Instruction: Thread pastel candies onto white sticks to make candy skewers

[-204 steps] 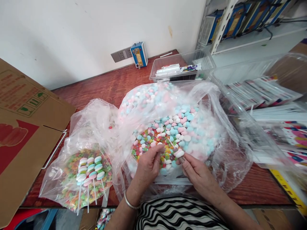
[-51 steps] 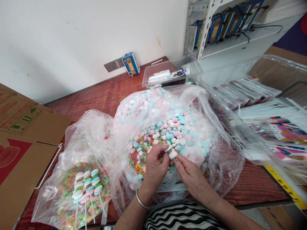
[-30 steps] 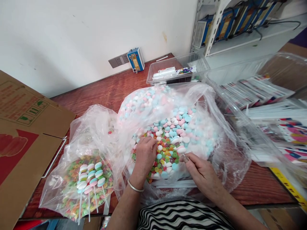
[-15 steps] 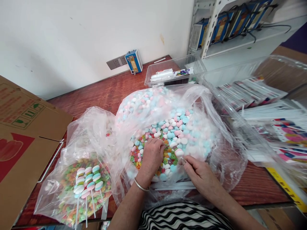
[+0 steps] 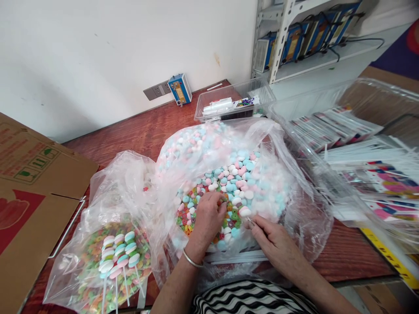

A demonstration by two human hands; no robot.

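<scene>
My left hand is curled over small coloured ring gummies in a large clear plastic bag. Its fingertips are bent together; whatever they pinch is hidden. Pink, white and blue button-shaped candies surround the gummies. To the right, my right hand pinches a thin white stick, and a pink-and-white candy sits at the stick's upper end. Several candy skewers of stacked soft discs on white sticks lie at left, on a second clear bag of gummies.
A cardboard box stands at the left. Clear plastic bins hold packaging and white sticks at the right. Behind the candy are a smaller clear tray and a blue device by the wall. A metal shelf rises at back right.
The view has shifted slightly. My left hand's fingertips have moved a little among the gummies, while my right hand keeps its pinch near the same spot.
</scene>
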